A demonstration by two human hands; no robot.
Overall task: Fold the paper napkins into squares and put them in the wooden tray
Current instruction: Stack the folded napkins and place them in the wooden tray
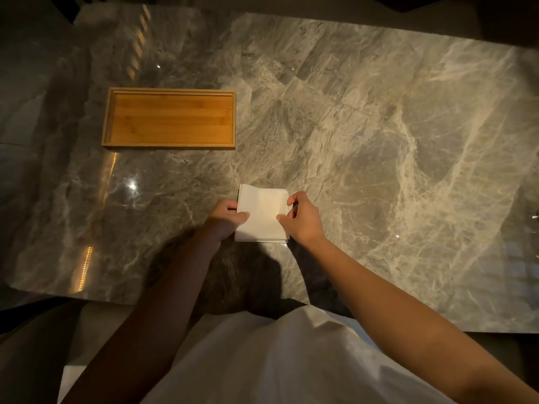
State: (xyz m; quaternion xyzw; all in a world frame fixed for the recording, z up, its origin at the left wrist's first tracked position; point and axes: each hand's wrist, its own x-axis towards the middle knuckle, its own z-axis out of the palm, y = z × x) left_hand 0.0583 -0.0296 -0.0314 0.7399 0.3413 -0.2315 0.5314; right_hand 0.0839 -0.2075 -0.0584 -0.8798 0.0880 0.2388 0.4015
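Between the fingers of the 2 hands sits a white paper napkin (262, 212), folded to a near-square. Its top face is smooth and pale with a faint vertical crease shadow, and several thin layered edges show along its near side and at its right corners; whether this is 1 napkin or more cannot be told. The left hand (226, 217) pinches the napkin's left edge: the thumb lies flat on the top face and the other fingers are curled in at the edge, their tips hidden by the paper. The right hand (302, 220) pinches the right edge in the same way, with the thumb tip pressed on the top face low down, the index finger bent against the edge higher up, and the remaining fingers curled out of sight behind it. The hands stand apart by the napkin's width, and the thumbs point toward each other across it. The napkin's far end looks slightly raised, though whether its near end touches the surface cannot be told. Under the hands is a grey veined marble table (379, 141). Beyond the left fingers and off to their left, well apart from the napkin, lies a rectangular wooden tray (167, 147), its bamboo-grain floor in view. Nearest the camera, behind both forearms, is a white shirt (262, 360).
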